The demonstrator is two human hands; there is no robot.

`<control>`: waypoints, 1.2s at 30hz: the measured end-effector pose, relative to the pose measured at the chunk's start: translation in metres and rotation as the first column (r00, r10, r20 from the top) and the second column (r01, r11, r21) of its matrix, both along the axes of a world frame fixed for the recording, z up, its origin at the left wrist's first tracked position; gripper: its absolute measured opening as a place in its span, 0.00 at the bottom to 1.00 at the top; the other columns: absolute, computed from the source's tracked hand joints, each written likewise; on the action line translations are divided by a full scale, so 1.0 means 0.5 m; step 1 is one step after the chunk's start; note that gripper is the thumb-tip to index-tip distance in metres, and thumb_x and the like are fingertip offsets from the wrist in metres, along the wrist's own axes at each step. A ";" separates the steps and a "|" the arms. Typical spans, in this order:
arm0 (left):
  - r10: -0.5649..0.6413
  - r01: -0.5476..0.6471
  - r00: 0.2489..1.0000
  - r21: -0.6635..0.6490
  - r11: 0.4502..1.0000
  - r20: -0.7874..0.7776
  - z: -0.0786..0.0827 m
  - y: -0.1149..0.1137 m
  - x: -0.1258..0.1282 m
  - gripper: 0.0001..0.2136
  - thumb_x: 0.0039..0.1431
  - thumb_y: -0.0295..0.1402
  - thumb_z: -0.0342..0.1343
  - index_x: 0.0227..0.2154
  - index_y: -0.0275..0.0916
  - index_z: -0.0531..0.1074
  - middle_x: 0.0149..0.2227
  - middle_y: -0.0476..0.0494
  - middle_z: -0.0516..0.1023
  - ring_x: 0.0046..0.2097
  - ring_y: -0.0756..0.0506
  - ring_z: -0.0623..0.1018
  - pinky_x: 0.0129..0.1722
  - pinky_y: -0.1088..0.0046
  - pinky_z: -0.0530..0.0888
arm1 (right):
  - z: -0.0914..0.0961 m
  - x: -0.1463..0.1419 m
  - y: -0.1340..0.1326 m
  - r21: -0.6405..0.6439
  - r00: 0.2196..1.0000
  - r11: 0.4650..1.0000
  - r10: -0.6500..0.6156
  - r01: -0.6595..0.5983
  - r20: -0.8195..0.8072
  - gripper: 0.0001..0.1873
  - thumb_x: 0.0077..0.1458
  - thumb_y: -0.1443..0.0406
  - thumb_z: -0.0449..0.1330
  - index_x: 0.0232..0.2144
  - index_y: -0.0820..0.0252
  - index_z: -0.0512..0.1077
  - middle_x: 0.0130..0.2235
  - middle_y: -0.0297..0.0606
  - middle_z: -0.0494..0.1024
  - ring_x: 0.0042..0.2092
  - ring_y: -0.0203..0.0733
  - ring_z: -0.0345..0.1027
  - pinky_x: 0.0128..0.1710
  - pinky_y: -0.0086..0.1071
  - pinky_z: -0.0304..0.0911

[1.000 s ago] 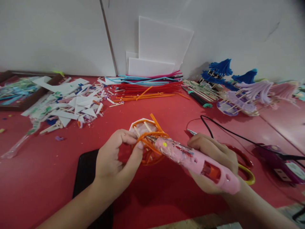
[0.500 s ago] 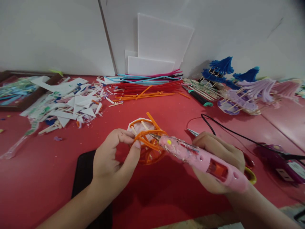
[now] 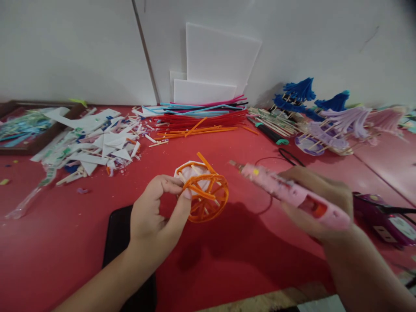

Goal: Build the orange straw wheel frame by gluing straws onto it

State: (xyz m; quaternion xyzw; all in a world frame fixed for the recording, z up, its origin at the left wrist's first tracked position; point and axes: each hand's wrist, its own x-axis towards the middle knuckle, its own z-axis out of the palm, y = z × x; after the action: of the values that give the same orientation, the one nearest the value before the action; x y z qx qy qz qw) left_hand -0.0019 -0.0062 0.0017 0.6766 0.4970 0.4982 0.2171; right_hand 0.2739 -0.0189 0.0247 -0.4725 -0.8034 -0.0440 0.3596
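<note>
My left hand (image 3: 159, 208) pinches the rim of a small orange pipe-cleaner basket frame (image 3: 204, 195) with thin wooden sticks and a white base, held just above the red table (image 3: 227, 260). My right hand (image 3: 320, 203) grips a pink hot glue gun (image 3: 292, 193), lifted to the right of the frame, its nozzle pointing left and clear of the orange rings. The right hand is blurred by motion. A black cord (image 3: 287, 156) trails behind the gun.
A black phone (image 3: 117, 234) lies under my left forearm. White foam scraps (image 3: 97, 138) lie at left, coloured pipe cleaners (image 3: 201, 119) and white boards (image 3: 214, 65) at the back wall, tasselled stick models (image 3: 325, 125) at right, a purple power strip (image 3: 386, 219) at far right.
My right hand has lifted the glue gun up and to the right, pulling its nozzle away from the orange frame. My left hand keeps its pinch on the frame.
</note>
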 end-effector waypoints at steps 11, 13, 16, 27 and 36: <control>-0.024 0.027 0.999 0.059 0.998 -0.044 0.004 -0.003 0.000 0.04 0.53 0.26 0.55 0.29 0.41 0.65 0.31 0.50 0.72 0.34 0.50 0.75 0.35 0.73 0.73 | -0.082 0.146 0.117 0.116 0.932 0.984 -0.166 0.135 0.324 0.10 0.47 0.72 0.54 0.31 0.59 0.74 0.27 0.37 0.75 0.28 0.40 0.70 0.26 0.32 0.57; -0.034 0.037 0.999 0.073 0.997 -0.039 0.004 -0.002 0.001 0.05 0.53 0.25 0.55 0.28 0.41 0.65 0.30 0.50 0.72 0.33 0.50 0.75 0.34 0.73 0.73 | -0.058 0.089 0.095 0.154 0.931 0.969 -0.230 0.193 0.284 0.09 0.50 0.72 0.54 0.32 0.60 0.73 0.31 0.41 0.75 0.32 0.42 0.71 0.30 0.36 0.58; -0.059 0.061 0.998 0.079 0.995 -0.034 0.007 -0.001 0.003 0.06 0.52 0.25 0.55 0.27 0.41 0.64 0.29 0.50 0.72 0.32 0.50 0.74 0.33 0.73 0.72 | -0.011 -0.037 0.035 0.139 0.961 0.978 -0.185 0.158 0.207 0.08 0.53 0.66 0.58 0.38 0.59 0.71 0.37 0.41 0.77 0.40 0.45 0.71 0.37 0.39 0.61; -0.145 0.152 0.987 0.106 0.983 -0.069 0.016 -0.010 0.002 0.06 0.53 0.26 0.54 0.26 0.42 0.64 0.26 0.50 0.72 0.29 0.50 0.74 0.29 0.73 0.72 | 0.049 -0.190 -0.022 0.144 0.985 0.976 0.167 -0.160 -0.035 0.02 0.54 0.69 0.62 0.33 0.60 0.74 0.33 0.34 0.81 0.34 0.36 0.74 0.36 0.32 0.65; -0.097 0.108 0.992 0.147 0.983 -0.082 0.016 -0.007 0.004 0.06 0.52 0.24 0.54 0.25 0.41 0.64 0.26 0.51 0.73 0.29 0.50 0.75 0.30 0.74 0.72 | 0.033 -0.194 -0.022 0.162 0.990 0.977 0.136 -0.139 0.031 0.05 0.55 0.72 0.59 0.31 0.64 0.75 0.32 0.38 0.80 0.32 0.37 0.72 0.34 0.33 0.67</control>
State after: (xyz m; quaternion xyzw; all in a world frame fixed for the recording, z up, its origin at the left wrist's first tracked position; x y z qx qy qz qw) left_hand 0.0001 -0.0097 0.0098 0.7338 0.4300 0.4971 0.1717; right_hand 0.1769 -0.0298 0.0413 -0.3840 -0.8313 -0.0895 0.3917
